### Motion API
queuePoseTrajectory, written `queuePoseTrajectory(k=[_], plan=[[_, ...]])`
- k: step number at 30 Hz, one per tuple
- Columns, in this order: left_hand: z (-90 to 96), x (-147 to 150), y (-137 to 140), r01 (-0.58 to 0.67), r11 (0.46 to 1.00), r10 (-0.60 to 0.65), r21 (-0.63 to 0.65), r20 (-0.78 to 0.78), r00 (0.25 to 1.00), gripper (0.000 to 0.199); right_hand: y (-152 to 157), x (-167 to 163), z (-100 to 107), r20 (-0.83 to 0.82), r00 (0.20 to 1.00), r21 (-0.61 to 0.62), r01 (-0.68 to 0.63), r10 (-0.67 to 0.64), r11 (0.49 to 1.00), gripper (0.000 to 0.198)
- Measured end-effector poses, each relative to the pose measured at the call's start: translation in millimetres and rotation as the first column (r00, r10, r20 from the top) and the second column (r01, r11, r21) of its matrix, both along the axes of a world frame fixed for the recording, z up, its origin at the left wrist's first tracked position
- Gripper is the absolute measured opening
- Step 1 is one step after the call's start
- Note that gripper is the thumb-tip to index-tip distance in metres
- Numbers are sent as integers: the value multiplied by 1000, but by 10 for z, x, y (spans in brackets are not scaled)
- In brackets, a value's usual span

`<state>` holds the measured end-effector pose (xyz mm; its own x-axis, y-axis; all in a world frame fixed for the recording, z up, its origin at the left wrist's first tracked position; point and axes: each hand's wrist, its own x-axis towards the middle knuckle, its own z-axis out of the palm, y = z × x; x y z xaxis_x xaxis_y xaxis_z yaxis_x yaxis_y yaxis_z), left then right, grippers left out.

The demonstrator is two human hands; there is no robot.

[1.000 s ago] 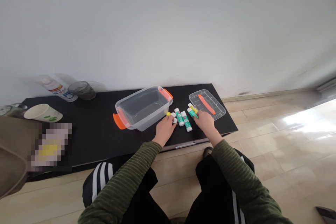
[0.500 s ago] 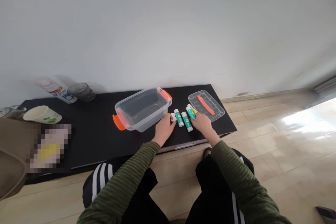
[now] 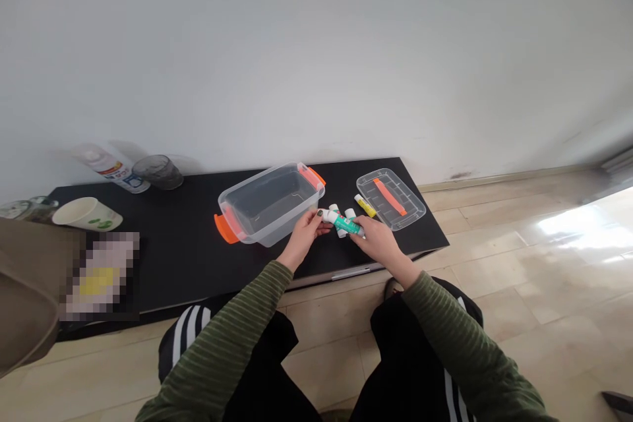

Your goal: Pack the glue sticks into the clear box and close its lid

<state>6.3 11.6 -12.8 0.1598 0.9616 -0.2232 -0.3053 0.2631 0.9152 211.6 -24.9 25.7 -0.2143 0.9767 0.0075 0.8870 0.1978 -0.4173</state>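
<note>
Beside the box, left fingers and right fingers pinch a tube.

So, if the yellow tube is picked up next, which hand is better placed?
Probably the right hand: it lies closer to the yellow tube, while the left hand is by the clear box. The right would likely need to release the green tube first.

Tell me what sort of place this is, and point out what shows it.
Probably a room in a home, though perhaps a small office: a black tabletop by a plain pale wall, and a pale tiled floor.
</note>
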Motion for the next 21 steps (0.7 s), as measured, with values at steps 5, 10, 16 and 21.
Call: queuePoseTrajectory(k=[5, 10, 16, 21], plan=[[43, -13, -10, 9, 1000, -9, 21, 9, 1000, 40, -5, 41, -20, -36, 999, 97, 21, -18, 995, 31], [50, -35, -1, 11, 1000, -11, 17, 12, 1000, 46, -26, 56, -31, -99, 995, 137, 17, -4, 990, 33], [49, -36, -20, 60, 998, -60, -2, -20, 998, 51, -57, 46, -13, -95, 995, 137, 1, 12, 991, 33], [46, -16, -47, 91, 996, -90, 12, -49, 995, 50, -73, 41, 35, -12, 1000, 47, -24, 25, 999, 34]])
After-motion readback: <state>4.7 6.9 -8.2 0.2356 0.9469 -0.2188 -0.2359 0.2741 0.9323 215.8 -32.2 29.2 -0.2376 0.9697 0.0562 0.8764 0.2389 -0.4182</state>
